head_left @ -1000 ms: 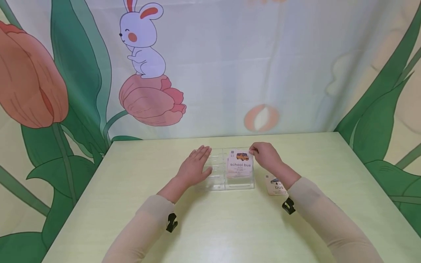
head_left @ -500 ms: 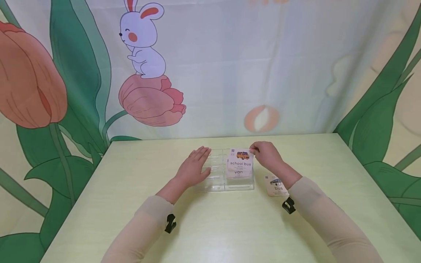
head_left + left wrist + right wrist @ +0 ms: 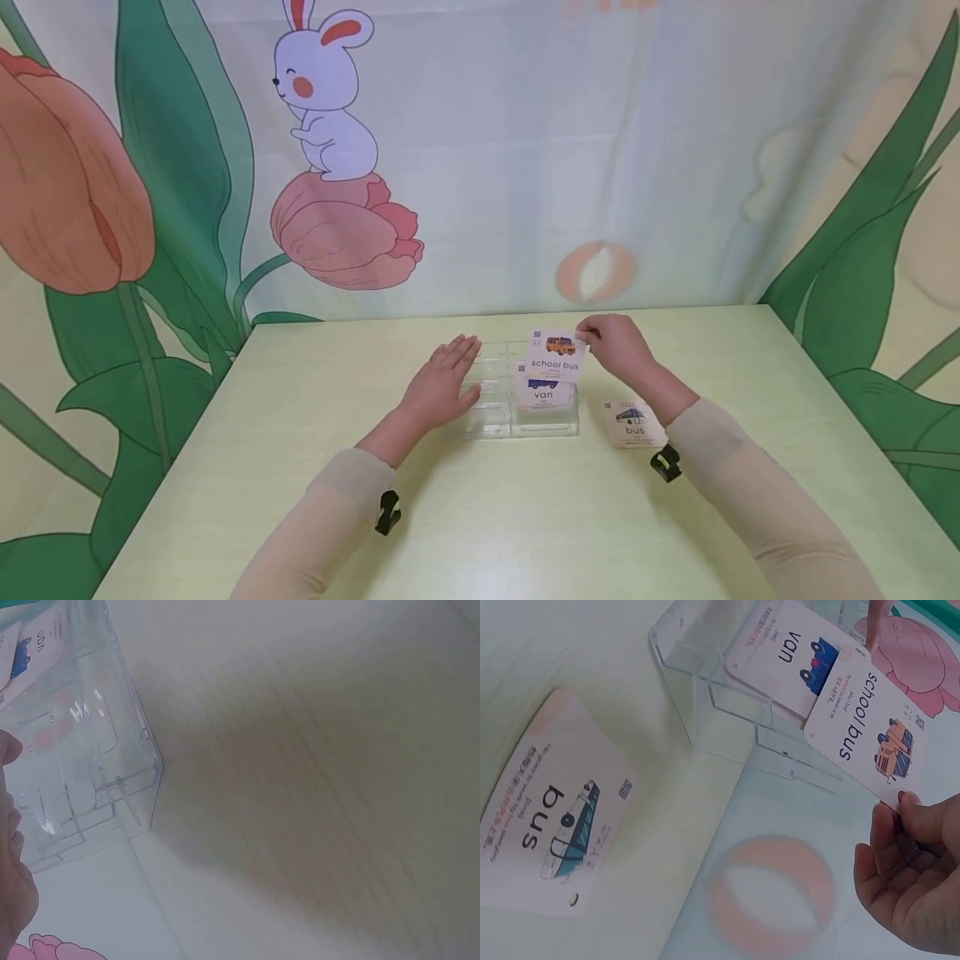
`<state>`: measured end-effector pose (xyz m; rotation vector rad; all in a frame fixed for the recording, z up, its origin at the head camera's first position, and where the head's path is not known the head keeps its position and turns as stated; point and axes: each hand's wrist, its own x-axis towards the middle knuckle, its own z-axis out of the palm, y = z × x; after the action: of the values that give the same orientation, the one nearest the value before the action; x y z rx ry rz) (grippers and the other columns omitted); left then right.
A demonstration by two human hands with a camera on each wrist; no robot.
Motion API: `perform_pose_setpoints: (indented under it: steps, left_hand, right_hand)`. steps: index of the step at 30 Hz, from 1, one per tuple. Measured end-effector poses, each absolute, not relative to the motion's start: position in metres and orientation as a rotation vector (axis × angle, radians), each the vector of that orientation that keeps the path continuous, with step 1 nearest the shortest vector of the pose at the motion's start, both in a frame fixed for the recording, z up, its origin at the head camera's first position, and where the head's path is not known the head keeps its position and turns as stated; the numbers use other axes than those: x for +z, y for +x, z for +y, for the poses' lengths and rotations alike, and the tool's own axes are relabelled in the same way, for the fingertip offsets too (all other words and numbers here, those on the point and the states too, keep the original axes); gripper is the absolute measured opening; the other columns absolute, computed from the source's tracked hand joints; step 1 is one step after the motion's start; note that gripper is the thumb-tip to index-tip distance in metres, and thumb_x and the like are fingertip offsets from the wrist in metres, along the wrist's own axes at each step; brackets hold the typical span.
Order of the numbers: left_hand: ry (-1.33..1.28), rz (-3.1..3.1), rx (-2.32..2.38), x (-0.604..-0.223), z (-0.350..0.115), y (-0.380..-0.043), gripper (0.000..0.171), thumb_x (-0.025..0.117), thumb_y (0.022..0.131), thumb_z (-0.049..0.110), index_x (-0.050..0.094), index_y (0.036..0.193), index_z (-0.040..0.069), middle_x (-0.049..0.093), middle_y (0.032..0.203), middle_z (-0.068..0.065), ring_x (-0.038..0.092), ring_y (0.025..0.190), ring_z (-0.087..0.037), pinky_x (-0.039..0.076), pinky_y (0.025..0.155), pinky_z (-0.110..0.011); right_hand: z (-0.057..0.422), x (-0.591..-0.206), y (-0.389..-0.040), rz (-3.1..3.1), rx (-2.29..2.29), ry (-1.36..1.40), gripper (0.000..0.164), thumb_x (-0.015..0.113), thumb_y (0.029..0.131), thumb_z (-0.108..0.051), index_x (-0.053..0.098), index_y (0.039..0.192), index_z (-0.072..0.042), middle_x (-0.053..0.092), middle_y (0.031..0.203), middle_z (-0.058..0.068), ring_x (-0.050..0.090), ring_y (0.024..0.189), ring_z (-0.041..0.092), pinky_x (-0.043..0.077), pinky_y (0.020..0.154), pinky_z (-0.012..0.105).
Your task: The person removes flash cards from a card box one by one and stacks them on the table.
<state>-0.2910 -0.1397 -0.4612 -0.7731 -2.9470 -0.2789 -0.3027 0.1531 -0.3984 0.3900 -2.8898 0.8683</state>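
Between thumb and forefinger, my right hand pinches the top right corner of a card reading "school bus". That card is tilted and overlaps the upper part of a "van" card, which stands in the right half of a clear plastic tiered rack. My left hand rests with straight fingers against the rack's left side. In the right wrist view, the pinched corner of the school bus card shows plainly. The left wrist view catches only the edge of the left hand beside the rack.
A "bus" card lies on the pale wooden table, right of the rack and partly under the right forearm. Black clips hang at both wrists. Behind the table hangs a printed curtain with a rabbit and tulips.
My right hand has lifted the school bus card up and slightly right, baring the van card behind it. The left hand has stayed at the rack.
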Motion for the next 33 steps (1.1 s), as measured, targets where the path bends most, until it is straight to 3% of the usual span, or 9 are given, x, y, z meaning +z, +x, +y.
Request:
perform_pose_setpoints:
  steps: [11,23,33]
  left_hand:
    - [-0.774,-2.941,-0.271,-0.460,-0.140,-0.291,0.069,0.051,0.103,0.032,0.030,0.160,0.000,0.031,0.169,-0.016,0.025,0.159,-0.033,0.022,0.132,-0.048]
    - [-0.777,-2.941,-0.271,-0.459,-0.139,-0.288,0.069,0.052,0.103,0.032,0.030,0.160,0.000,0.030,0.169,-0.016,0.026,0.159,-0.034,0.022,0.132,-0.048]
    - [-0.783,-2.935,-0.265,-0.460,-0.140,-0.290,0.068,0.051,0.103,0.032,0.029,0.160,0.000,0.030,0.169,-0.016,0.025,0.159,-0.034,0.022,0.132,-0.048]
  right_hand:
    - [0.160,-0.383,-0.305,-2.864,0.849,0.374,0.023,0.056,0.104,-0.010,0.072,0.109,0.006,0.074,0.099,0.022,0.055,0.074,0.022,0.042,0.063,0.027]
    - [0.167,-0.367,-0.307,-2.871,0.847,0.386,0.023,0.056,0.104,-0.010,0.071,0.109,0.007,0.074,0.101,0.023,0.063,0.081,0.027,0.051,0.069,0.032]
    - [0.169,-0.355,-0.309,-2.873,0.850,0.387,0.024,0.056,0.104,-0.010,0.071,0.110,0.008,0.074,0.101,0.024,0.065,0.082,0.029,0.049,0.068,0.030]
